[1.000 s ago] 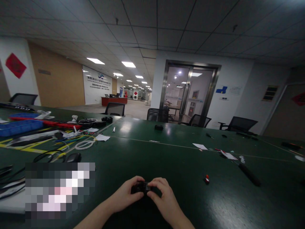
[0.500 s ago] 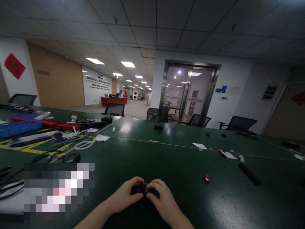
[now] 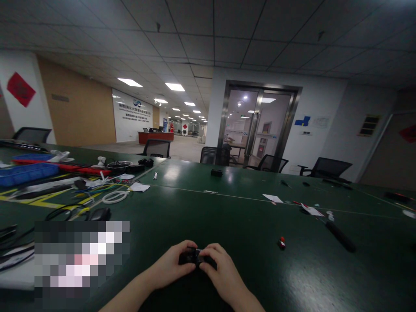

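Small black object [image 3: 192, 257] between left hand [image 3: 173, 263] and right hand [image 3: 223, 268], both gripping it.

The green table [image 3: 182, 212] carries a black block [image 3: 216, 173], a small red item [image 3: 281, 244] and a black-handled tool [image 3: 340, 237].

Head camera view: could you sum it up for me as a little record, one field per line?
Held: small black object; too dark to tell if one piece or more
Grip: left hand and right hand pinch it from opposite sides
Surface: green table
To the right: small red-and-orange item, black-handled tool
To the left: black computer mouse, coiled white cable, blue tray
Beyond the table: mesh office chairs, glass door
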Demonstrator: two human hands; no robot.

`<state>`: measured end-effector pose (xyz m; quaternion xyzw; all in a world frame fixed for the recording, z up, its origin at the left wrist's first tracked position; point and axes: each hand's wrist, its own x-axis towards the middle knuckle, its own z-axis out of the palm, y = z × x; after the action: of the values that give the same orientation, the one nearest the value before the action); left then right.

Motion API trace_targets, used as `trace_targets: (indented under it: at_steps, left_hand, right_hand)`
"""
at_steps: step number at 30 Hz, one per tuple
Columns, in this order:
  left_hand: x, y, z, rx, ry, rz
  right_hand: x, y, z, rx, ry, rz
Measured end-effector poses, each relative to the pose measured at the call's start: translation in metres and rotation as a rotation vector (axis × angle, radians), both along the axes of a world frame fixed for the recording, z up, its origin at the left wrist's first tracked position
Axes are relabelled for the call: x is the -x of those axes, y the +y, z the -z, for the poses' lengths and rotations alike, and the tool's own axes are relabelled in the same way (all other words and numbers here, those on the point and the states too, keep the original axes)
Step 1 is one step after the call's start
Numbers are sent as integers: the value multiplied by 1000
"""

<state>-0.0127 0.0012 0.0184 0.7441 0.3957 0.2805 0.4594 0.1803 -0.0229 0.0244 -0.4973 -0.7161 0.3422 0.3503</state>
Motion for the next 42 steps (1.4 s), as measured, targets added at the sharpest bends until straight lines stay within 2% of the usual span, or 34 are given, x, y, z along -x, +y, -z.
trace_targets:
  at_steps: [10,18,25,32,42]
  left_hand:
    - [0,2,6,12,-5,2]
    - [-1,2,4,10,-32,2]
    - [-1,2,3,18,-46,11]
    - [-1,2,4,3,-54,18]
    - [-1,-2,-5,-49,33,39]
  right_hand:
    - [2,3,3,-32,-66,15]
    - [-1,1,1,-55,7,3]
    - [-1,0,2,-13,-52,23]
    - [-2,0,2,-32,26,44]
    - [0,6,11,67,-143,40]
